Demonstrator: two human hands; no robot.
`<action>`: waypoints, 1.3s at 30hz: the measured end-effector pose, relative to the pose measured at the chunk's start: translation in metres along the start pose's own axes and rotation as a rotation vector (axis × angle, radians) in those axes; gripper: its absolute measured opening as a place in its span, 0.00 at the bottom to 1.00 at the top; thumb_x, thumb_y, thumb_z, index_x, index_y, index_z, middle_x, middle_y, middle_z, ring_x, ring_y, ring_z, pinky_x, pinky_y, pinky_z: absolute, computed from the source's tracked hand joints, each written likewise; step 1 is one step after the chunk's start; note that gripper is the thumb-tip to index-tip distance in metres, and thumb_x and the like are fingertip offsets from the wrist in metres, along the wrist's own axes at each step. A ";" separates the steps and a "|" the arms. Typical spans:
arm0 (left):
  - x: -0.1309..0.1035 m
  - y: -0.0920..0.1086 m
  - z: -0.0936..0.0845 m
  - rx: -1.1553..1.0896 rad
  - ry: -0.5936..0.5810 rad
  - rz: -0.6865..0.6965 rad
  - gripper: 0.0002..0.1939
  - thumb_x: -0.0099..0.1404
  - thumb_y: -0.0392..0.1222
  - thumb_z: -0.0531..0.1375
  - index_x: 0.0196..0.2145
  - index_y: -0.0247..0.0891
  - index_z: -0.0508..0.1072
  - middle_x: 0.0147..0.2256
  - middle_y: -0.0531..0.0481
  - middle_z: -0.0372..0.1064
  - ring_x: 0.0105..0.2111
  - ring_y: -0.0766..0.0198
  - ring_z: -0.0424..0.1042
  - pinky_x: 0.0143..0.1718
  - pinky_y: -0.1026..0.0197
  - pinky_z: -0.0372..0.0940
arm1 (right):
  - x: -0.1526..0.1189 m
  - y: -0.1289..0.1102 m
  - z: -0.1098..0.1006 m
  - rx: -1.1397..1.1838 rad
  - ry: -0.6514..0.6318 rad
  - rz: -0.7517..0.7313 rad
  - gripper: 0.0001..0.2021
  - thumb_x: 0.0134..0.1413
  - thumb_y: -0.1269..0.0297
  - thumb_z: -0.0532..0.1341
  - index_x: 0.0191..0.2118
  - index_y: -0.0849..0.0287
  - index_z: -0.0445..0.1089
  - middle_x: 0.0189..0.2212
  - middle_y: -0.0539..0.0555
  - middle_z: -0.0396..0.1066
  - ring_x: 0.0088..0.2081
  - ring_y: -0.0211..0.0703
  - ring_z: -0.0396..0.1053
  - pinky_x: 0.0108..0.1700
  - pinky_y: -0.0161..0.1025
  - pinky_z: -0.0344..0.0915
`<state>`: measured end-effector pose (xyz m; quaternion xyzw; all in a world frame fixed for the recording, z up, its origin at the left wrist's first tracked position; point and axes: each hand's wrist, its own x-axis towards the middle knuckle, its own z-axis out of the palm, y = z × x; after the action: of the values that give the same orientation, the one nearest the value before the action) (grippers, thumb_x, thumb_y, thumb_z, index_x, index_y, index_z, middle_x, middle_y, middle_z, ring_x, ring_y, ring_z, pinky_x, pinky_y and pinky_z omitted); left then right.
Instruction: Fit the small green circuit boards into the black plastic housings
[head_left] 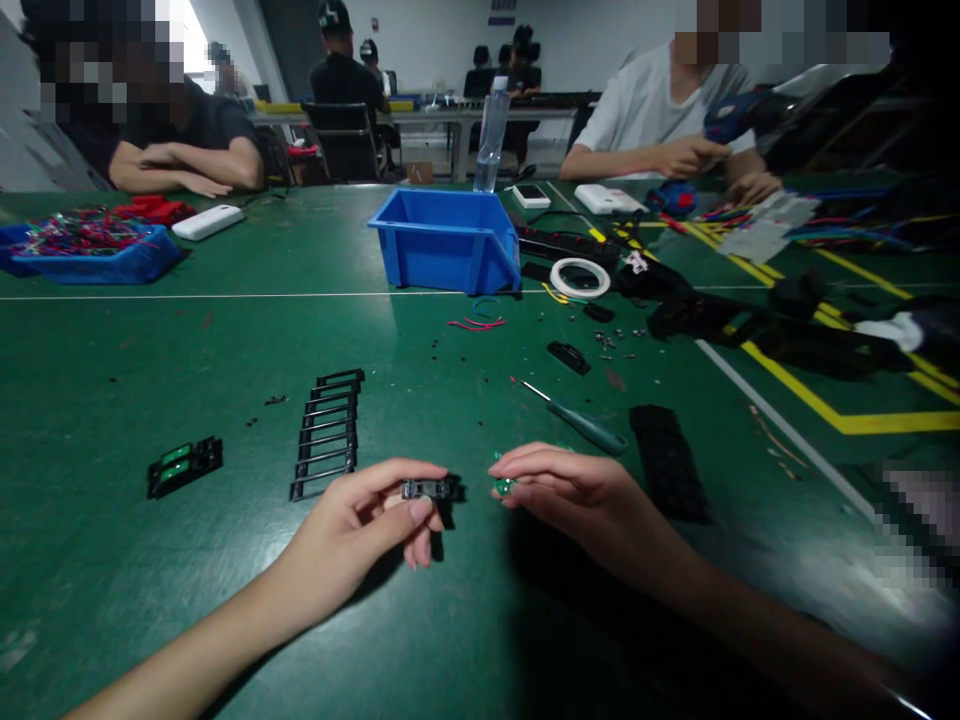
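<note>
My left hand (pixel 375 510) is closed on a small black plastic housing (pixel 427 488), pinched between thumb and fingers above the green table (pixel 225 620). Just right of it, my right hand (pixel 570 490) pinches a small green circuit board (pixel 504 486), mostly covered by the fingertips. A gap separates the two parts. Beyond my left hand lies a black ladder-like plastic frame (pixel 328 430). Farther left rests a black housing with green boards in it (pixel 184 466). A screwdriver (pixel 585 422) with a dark green handle lies beyond my right hand, beside a black slab-like part (pixel 667 462).
A blue bin (pixel 446 240) stands mid-table, near a white tape roll (pixel 580 278) and scattered screws (pixel 611 340). A blue tray of wires (pixel 97 255) sits at left. Across the table, one person rests folded arms (pixel 187 165); another person's hand holds a power drill (pixel 739 115).
</note>
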<state>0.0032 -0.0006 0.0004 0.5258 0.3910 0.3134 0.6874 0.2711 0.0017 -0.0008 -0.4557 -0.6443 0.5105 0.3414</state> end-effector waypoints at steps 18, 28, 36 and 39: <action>0.002 -0.002 0.000 -0.094 -0.022 0.039 0.15 0.74 0.45 0.58 0.51 0.30 0.73 0.34 0.44 0.74 0.27 0.66 0.74 0.31 0.62 0.70 | -0.001 0.000 -0.002 0.018 -0.016 -0.026 0.09 0.64 0.61 0.64 0.45 0.56 0.80 0.49 0.58 0.77 0.51 0.48 0.76 0.48 0.39 0.76; 0.002 -0.003 0.000 -0.090 -0.034 0.043 0.14 0.75 0.44 0.57 0.51 0.31 0.74 0.35 0.44 0.74 0.28 0.66 0.74 0.32 0.62 0.70 | -0.001 0.004 0.000 0.075 -0.026 -0.014 0.08 0.64 0.63 0.65 0.45 0.55 0.79 0.49 0.56 0.76 0.45 0.42 0.78 0.46 0.35 0.75; 0.001 -0.004 0.000 -0.098 -0.037 0.045 0.14 0.75 0.44 0.57 0.50 0.31 0.74 0.35 0.44 0.74 0.28 0.66 0.74 0.31 0.62 0.70 | -0.002 0.007 -0.001 0.025 -0.018 -0.046 0.08 0.63 0.61 0.66 0.45 0.56 0.79 0.48 0.56 0.76 0.46 0.44 0.77 0.47 0.36 0.74; 0.001 -0.003 0.000 -0.094 -0.039 0.047 0.14 0.75 0.44 0.57 0.50 0.31 0.74 0.35 0.44 0.74 0.28 0.66 0.74 0.31 0.63 0.70 | -0.003 0.009 -0.002 -0.028 -0.019 -0.072 0.09 0.63 0.62 0.65 0.47 0.56 0.78 0.49 0.56 0.76 0.48 0.44 0.77 0.48 0.37 0.73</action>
<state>0.0042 -0.0003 -0.0031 0.5080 0.3499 0.3373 0.7112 0.2763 0.0005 -0.0092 -0.4321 -0.6705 0.4932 0.3470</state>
